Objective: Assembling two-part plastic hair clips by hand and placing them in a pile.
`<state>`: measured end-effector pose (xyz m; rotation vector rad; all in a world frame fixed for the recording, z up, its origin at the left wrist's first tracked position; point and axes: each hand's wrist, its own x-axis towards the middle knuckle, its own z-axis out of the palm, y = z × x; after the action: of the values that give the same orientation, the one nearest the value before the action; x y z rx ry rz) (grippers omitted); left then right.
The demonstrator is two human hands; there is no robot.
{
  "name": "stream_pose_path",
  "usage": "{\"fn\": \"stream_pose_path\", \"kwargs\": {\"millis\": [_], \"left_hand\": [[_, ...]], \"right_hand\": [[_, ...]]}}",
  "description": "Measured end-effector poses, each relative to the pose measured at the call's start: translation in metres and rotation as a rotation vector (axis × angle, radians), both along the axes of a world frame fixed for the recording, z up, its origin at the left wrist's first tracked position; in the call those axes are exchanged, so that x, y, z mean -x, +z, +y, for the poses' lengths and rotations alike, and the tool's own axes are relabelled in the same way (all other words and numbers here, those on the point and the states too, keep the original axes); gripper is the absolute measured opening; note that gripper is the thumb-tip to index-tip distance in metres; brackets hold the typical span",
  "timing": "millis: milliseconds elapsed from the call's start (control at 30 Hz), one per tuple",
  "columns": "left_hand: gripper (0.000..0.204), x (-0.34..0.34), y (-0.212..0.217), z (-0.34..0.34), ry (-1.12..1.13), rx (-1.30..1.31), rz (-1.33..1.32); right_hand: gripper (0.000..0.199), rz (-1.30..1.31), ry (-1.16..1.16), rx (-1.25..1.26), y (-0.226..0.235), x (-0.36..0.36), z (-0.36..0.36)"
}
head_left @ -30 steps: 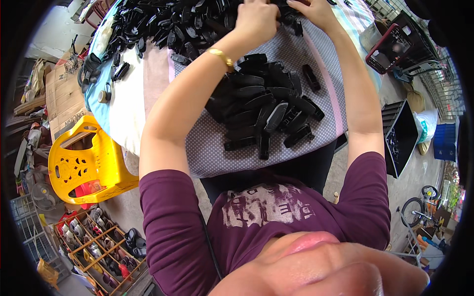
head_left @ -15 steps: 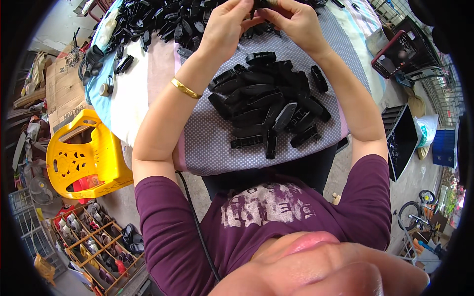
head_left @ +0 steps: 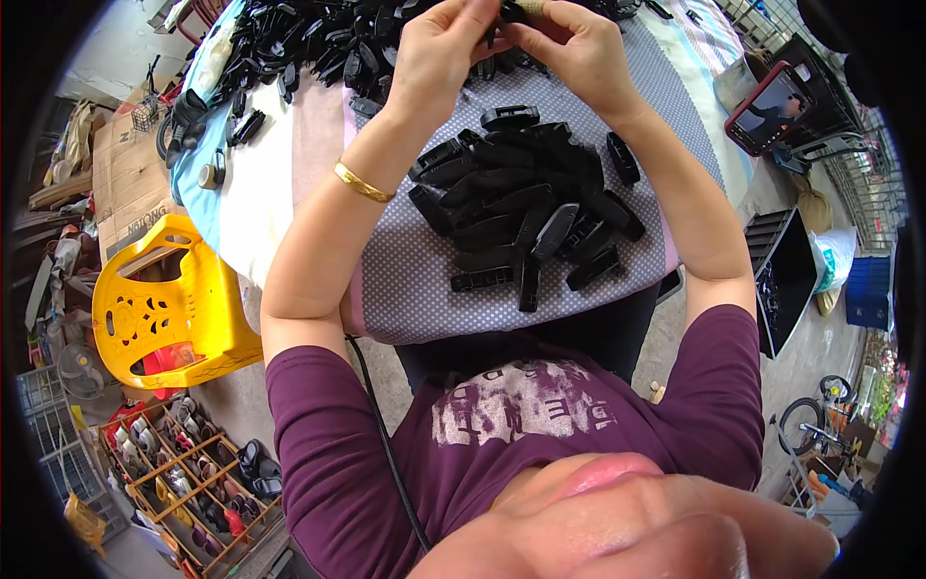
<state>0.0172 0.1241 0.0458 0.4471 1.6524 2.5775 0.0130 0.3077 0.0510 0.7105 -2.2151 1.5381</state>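
Both hands meet at the top edge of the view, over the table. My left hand (head_left: 439, 53) is closed, thumb and fingers pinching a small black plastic piece (head_left: 508, 13) that is partly cut off by the frame. From the other side my right hand (head_left: 584, 53) pinches the same piece; a tan wrap shows near its fingertips. Below the hands, on the dotted grey cloth (head_left: 405, 289), lies a heap of elongated black plastic pieces (head_left: 511, 183). A larger pile of black plastic parts (head_left: 318, 39) spreads behind and to the left of my hands.
A few loose black parts (head_left: 246, 127) and a small round-faced object (head_left: 207, 176) lie at the table's left. A yellow plastic chair (head_left: 183, 318) stands left. On the right are a phone (head_left: 770, 108) and a black bin (head_left: 783, 280). A shoe rack (head_left: 198, 473) is lower left.
Both hands have shifted only slightly, still pinching the piece between them. The heap on the cloth stays as it was.
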Motion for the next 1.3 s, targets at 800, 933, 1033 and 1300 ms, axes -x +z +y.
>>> {"fn": "stream_pose_path", "kwargs": {"millis": [800,933,1033,1300], "left_hand": [[0.031,0.002,0.012,-0.007,0.002,0.054,0.016],[0.03,0.001,0.011,-0.005,-0.008,0.039,0.034],[0.03,0.005,0.006,-0.009,0.028,0.126,0.047],[0.03,0.005,-0.001,-0.002,0.105,0.15,0.151]], "right_hand": [[0.026,-0.028,0.085,0.145,0.001,0.0,-0.001],[0.025,0.219,0.125,0.191,0.011,-0.009,-0.002],[0.025,0.145,-0.037,0.003,0.015,-0.014,-0.002],[0.025,0.319,-0.092,-0.157,0.023,-0.02,-0.004]]}}
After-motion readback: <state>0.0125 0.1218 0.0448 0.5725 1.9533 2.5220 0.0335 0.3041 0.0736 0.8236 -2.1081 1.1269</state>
